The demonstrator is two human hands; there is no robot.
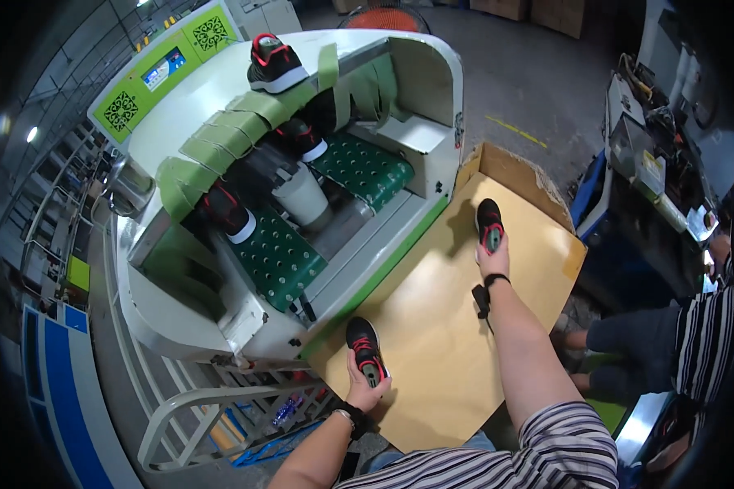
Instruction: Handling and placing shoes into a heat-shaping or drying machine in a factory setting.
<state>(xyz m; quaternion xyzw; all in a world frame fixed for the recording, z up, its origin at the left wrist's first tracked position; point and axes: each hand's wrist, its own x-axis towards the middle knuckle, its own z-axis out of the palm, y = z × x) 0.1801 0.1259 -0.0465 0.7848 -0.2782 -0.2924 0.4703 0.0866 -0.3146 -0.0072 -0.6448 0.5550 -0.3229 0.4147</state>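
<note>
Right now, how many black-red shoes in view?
5: one shoe in left hand, one in right hand, one atop the white machine, one on left green belt, one on right green belt. More may hide inside.

No readable lettering, labels or numbers.

shirt [457,471]: dark and white stripes of unequal width. right sleeve [567,436]: short, stripes running around the arm; the forearm [523,334] is uncovered. right hand [495,259]: bare; its wrist carries a black strap [496,279] with a small, black, oblong module [481,301], from which a thin dark cable [490,326] extends. left hand [367,393]: bare; its wrist carries a black band [356,420] and, beside it, a light-coloured bracelet [345,413]. blue fabric [479,441]: partly visible at the near edge of the worktop [432,375].
</note>
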